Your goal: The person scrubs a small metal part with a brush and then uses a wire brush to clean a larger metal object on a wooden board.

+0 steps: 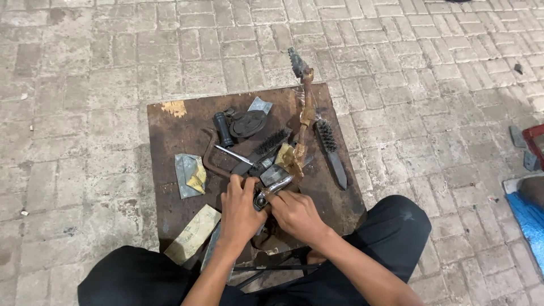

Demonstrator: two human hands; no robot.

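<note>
Both hands sit low in the middle of the frame, right at the near edge of the dark, rusty surface (170, 122), which rests on a brick-paved floor (85, 68). The left hand (241, 212) is curled down over the bottom end of a long, crooked metal part (300, 141), and the right hand (297, 215) closes in from the other side, so each grip is pressed shut around that same end. My read is that two hands are on it because the piece is long and top-heavy, and it would probably roll otherwise.

The part itself runs from the hands up toward the upper middle of the frame, overhanging the far edge of the surface. It looks corroded, with brownish-gold patches, a greenish knobby tip and a shinier silver bit near the hands.

Two wire brushes lie close by, one (269, 144) just left of the part and one (331, 150) just right, within easy reach. Folded scraps of sandpaper (190, 175) sit further left, and a round dark disc (247, 123) sits higher up.
</note>
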